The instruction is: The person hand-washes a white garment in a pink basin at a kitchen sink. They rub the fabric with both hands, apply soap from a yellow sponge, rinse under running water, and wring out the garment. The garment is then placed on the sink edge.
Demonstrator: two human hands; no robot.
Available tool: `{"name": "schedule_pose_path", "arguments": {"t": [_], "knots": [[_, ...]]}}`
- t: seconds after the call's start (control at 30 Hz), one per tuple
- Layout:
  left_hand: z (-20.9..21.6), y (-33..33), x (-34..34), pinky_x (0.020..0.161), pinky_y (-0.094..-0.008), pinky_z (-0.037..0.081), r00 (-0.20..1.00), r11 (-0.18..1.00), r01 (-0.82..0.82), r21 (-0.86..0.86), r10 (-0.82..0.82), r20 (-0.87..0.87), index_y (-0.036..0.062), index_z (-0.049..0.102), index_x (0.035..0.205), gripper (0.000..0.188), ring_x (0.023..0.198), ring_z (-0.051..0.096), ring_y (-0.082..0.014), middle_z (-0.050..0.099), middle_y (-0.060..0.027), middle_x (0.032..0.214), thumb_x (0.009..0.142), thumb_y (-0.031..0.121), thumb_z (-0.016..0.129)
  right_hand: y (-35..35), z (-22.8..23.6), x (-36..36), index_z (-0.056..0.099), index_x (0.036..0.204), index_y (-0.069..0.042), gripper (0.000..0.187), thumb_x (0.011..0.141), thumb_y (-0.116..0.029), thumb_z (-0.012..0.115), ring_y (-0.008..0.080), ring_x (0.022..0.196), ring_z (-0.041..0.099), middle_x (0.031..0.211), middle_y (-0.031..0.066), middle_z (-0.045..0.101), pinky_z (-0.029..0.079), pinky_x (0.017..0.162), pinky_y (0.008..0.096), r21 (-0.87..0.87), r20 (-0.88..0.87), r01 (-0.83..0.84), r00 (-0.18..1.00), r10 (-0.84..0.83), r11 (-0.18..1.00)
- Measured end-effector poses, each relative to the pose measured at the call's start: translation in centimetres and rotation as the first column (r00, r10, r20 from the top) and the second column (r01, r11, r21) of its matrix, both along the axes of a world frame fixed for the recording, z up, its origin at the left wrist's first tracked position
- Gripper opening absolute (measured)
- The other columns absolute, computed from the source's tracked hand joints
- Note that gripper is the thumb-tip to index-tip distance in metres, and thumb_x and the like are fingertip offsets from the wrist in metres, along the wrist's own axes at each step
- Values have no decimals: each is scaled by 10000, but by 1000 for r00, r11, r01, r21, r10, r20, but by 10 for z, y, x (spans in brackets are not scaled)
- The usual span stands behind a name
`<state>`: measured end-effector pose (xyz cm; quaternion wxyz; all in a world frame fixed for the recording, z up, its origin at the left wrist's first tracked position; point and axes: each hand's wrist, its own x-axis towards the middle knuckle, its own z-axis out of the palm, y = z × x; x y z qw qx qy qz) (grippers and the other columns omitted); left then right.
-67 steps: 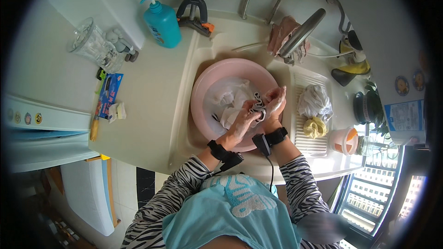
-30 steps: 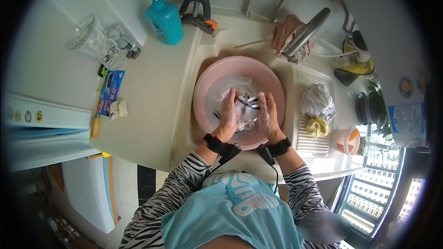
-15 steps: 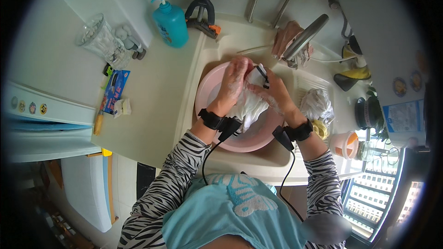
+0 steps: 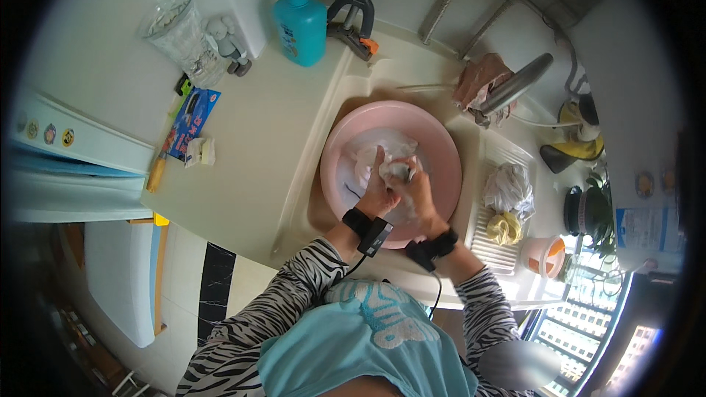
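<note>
A pink basin (image 4: 446, 140) with cloudy, sudsy water sits in the sink. White cloth (image 4: 362, 165) lies partly in the water at its left side. My right hand (image 4: 419, 197) closes round a bunched, wet part of the cloth just above the water. Close against it, my left hand (image 4: 378, 192) has its fingers on the same bunch, pressing from the left. Suds cling to the fingers, and the exact grip of the fingertips is partly hidden by the cloth. Both wrists wear black straps with small devices and cables.
A metal faucet (image 4: 519, 82) reaches over the sink's far right, with a brownish cloth (image 4: 479, 77) behind it. Right of the basin, a ribbed drainboard (image 4: 485, 231) holds white and yellow cloths. A teal pump bottle (image 4: 301, 29) stands on the left counter (image 4: 257, 140).
Both hands have come down and nearer to me inside the basin. The cloth, bunched up between them before, now lies mostly lower in the water. The whole view has shifted slightly.
</note>
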<state>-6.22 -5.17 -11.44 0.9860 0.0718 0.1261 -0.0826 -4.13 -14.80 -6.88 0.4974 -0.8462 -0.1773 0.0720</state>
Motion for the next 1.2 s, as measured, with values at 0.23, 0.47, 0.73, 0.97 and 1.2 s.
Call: {"name": "schedule_pose_path", "arguments": {"t": [0.23, 0.47, 0.73, 0.97, 1.2], "knots": [[-49, -34, -11, 735, -337, 508, 921, 992, 116, -48, -125, -368, 164, 572, 1088, 338, 857, 615, -171, 629, 0, 957, 924, 453, 510, -12, -70, 14, 624, 898, -12, 325, 741, -282, 713, 381, 746, 641, 767, 200, 654, 509, 674, 404, -357, 137, 265, 963, -230, 896], [-57, -38, -13, 751, -353, 507, 919, 991, 96, -89, -123, -375, 165, 581, 1083, 336, 901, 607, -173, 632, 8, 984, 940, 441, 456, -21, -91, 9, 653, 804, -39, 308, 731, -328, 732, 373, 721, 637, 747, 204, 641, 501, 636, 420, -240, 227, 104, 973, -49, 965], [-85, -37, -11, 665, -308, 505, 960, 992, 101, 69, -80, -269, 151, 581, 994, 244, 801, 611, -148, 616, 6, 909, 901, 372, 534, -28, -110, 12, 699, 873, -74, 319, 721, -351, 738, 367, 704, 638, 759, 193, 655, 503, 624, 400, -355, -63, 85, 991, -115, 931], [-75, -54, -13, 689, -309, 507, 814, 979, 204, -14, -178, -553, 152, 580, 991, 184, 801, 607, -143, 610, -7, 907, 927, 312, 515, -39, -94, 11, 696, 851, -7, 304, 702, -267, 741, 380, 695, 636, 722, 211, 644, 512, 635, 396, -419, 166, 233, 970, -178, 877], [-55, -34, -7, 652, -297, 507, 914, 972, 218, -86, -235, -332, 169, 595, 965, 247, 732, 606, -140, 623, 41, 878, 934, 390, 489, -33, -73, 14, 663, 765, 20, 343, 704, -301, 768, 344, 663, 652, 709, 191, 655, 501, 628, 395, -316, 56, 260, 965, -256, 912]]}}
